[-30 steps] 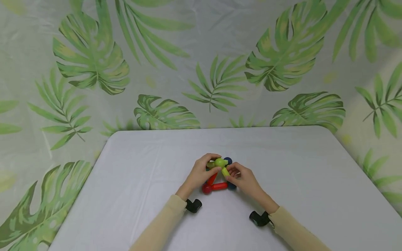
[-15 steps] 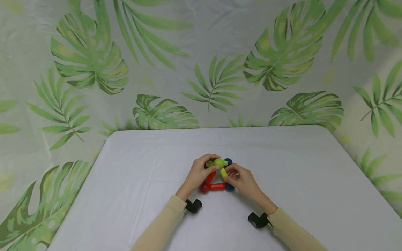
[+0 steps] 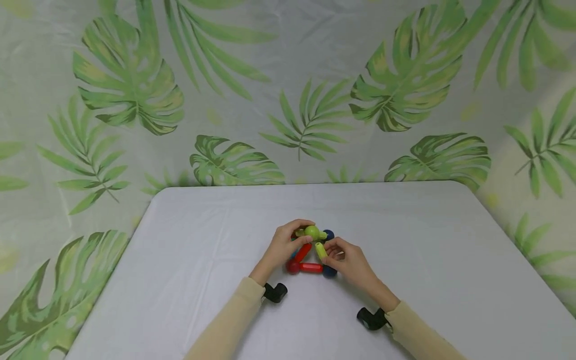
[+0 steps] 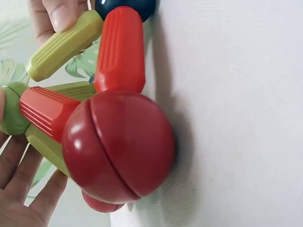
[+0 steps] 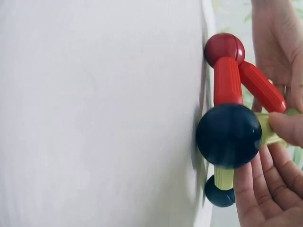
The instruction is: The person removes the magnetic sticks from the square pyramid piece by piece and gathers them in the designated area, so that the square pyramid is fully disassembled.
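My left hand (image 3: 285, 242) grips a green ball (image 3: 311, 232) at the top of a frame of building rods and balls. The thumb and fingers of my right hand (image 3: 346, 257) pinch a yellow-green rod (image 3: 320, 250). One end of this rod meets the front navy ball (image 4: 125, 5); its other end points up, a little apart from the green ball. At the front left sits a red ball (image 4: 118, 146), joined to the navy ball by a red rod (image 3: 311, 268). A second red rod (image 4: 49, 111) slopes up toward the green ball. Another navy ball (image 3: 329, 234) stands behind.
A white-covered table (image 3: 216, 235) lies beneath the frame. Behind it hangs a leaf-patterned cloth (image 3: 315, 60). Black wrist cameras (image 3: 276, 293) stick out inward from both sleeves.
A gap has opened between the green ball and the upper end of the pinched rod. The frame and the green ball have shifted slightly left.
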The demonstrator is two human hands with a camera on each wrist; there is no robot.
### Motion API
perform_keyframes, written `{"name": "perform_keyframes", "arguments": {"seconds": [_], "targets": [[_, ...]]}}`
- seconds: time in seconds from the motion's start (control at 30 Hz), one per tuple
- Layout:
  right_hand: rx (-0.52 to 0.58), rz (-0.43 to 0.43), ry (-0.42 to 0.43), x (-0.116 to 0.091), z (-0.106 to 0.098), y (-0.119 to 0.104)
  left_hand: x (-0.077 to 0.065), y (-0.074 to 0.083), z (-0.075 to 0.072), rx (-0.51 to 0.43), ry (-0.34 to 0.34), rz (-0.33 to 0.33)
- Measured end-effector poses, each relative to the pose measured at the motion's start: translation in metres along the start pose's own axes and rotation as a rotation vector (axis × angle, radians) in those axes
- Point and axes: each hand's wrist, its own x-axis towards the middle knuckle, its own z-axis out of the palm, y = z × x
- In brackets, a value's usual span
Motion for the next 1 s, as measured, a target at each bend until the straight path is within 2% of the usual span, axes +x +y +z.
{"name": "perform_keyframes", "arguments": {"seconds": [0.1, 0.23, 0.3, 0.4, 0.5, 0.63, 0.77, 1.0], "targets": [[0.035, 0.017, 0.032, 0.002, -0.005, 0.001, 0.000, 0.000, 0.000, -0.001, -0.046, 0.002], [0.043, -0.022, 0.098, 0.012, -0.013, 0.005, 0.001, -0.001, 0.000, -0.037, -0.083, -0.004], [0.008, -0.052, 0.090, 0.016, -0.015, 0.007, 0.002, -0.002, -0.001, -0.060, -0.112, -0.003], [-0.037, -0.073, 0.027, 0.021, -0.017, 0.010, 0.002, -0.004, -0.001, -0.081, -0.146, 0.002], [-0.047, -0.078, -0.010, 0.021, -0.015, 0.011, 0.002, -0.005, -0.002, -0.083, -0.132, 0.015], [-0.031, -0.094, -0.014, 0.018, -0.010, 0.011, 0.002, -0.005, -0.003, -0.062, -0.081, 0.057], [-0.014, -0.091, -0.007, 0.014, -0.005, 0.009, 0.001, -0.002, -0.002, -0.051, -0.095, 0.089], [-0.016, -0.069, 0.024, 0.010, 0.001, 0.002, 0.001, 0.001, 0.001, -0.051, -0.082, 0.027]]}}
